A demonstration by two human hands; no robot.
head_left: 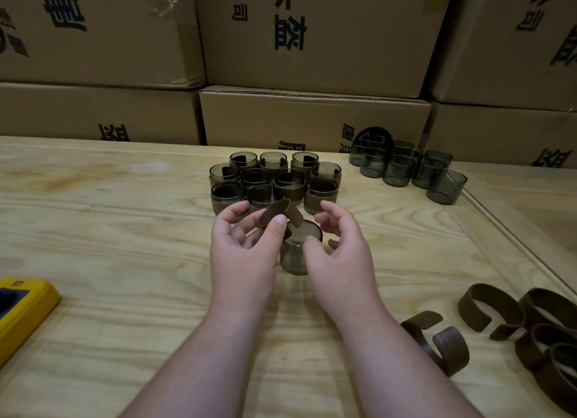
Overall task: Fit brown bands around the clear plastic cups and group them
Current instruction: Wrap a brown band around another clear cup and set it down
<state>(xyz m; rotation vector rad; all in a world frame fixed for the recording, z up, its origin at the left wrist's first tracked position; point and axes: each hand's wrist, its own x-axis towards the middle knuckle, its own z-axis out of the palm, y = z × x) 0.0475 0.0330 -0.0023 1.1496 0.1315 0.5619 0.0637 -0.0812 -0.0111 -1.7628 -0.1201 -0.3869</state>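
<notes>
Centre frame: left hand [242, 246] pinches the open brown band [278, 213] just above and left of the cup [298, 249]. Right hand [338, 246] curls round the cup's right side. Band must drop over its rim.

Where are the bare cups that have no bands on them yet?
In the head view, the unbanded cups stand clustered at the table's far right, against the cardboard boxes, to the right of the banded cups.
</notes>
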